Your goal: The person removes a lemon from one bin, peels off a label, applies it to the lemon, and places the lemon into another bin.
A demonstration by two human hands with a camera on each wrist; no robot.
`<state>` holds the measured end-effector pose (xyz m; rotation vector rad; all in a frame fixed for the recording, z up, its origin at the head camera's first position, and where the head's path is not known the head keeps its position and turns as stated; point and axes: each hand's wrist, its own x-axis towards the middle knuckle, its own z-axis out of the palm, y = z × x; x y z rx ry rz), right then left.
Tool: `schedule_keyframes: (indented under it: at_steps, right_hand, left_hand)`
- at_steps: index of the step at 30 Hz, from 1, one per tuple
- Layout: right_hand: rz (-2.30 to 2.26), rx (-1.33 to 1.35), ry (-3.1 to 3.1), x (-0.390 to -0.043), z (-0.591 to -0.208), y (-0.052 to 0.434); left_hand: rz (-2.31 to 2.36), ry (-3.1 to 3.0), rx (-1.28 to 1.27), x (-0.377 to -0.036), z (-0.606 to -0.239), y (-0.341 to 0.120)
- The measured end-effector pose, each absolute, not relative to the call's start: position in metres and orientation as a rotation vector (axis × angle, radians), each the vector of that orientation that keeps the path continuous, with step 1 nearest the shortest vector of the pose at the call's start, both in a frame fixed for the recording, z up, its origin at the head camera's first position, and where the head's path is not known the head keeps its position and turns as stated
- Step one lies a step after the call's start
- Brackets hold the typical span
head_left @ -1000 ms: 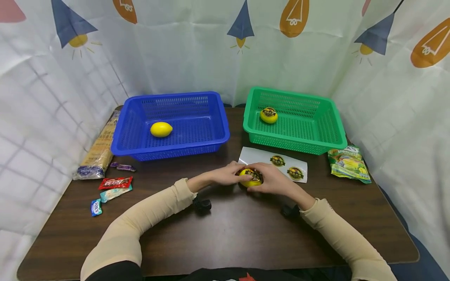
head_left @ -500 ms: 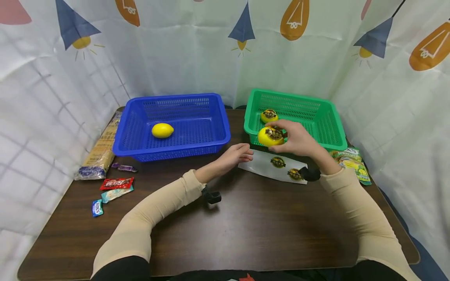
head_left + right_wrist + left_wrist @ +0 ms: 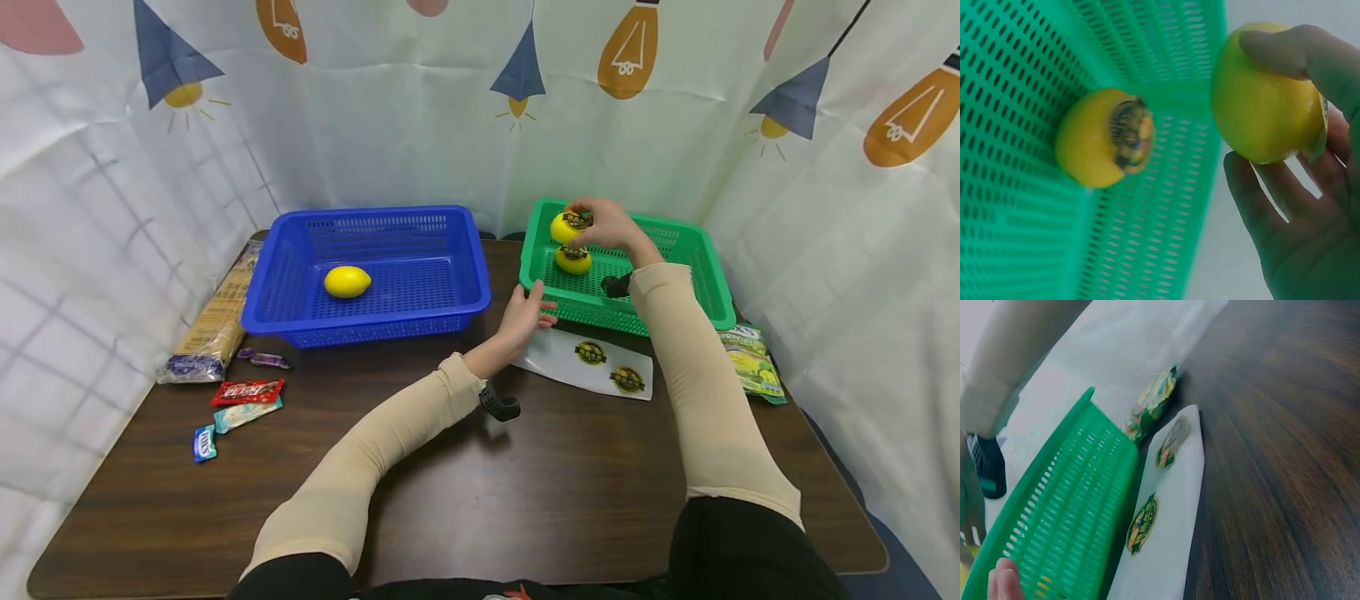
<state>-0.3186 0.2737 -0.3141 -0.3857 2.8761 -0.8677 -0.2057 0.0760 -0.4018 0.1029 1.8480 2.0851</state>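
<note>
My right hand (image 3: pixel 603 225) grips a stickered yellow lemon (image 3: pixel 564 226) (image 3: pixel 1266 112) over the far left part of the green basket (image 3: pixel 705 275). A second stickered lemon (image 3: pixel 573 259) (image 3: pixel 1107 137) lies in that basket just below the held one. My left hand (image 3: pixel 528 317) rests open against the basket's front left wall (image 3: pixel 1066 519), beside the white sticker sheet (image 3: pixel 558 362) (image 3: pixel 1166 550) that carries two round labels. A plain lemon (image 3: pixel 347 282) lies in the blue basket (image 3: pixel 450 225).
A noodle packet (image 3: pixel 213 321) and several small candy wrappers (image 3: pixel 247 392) lie at the table's left edge. A green snack bag (image 3: pixel 750 362) (image 3: pixel 1154 403) lies right of the sticker sheet. Patterned curtains close in the table on three sides.
My right hand lifted the stickered lemon from the table's middle and carried it away over the green basket. My left hand let go and slid forward to the basket's front wall.
</note>
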Motion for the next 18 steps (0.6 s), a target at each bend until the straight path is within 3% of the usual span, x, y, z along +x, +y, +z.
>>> schedule_keyframes:
  at_steps: [18]
  right_hand:
    - [-0.49, -0.259, 2.645, -0.346, -0.348, 0.254]
  left_hand:
    - [2.162, 1.801, 0.133, -0.228, -0.413, 0.067]
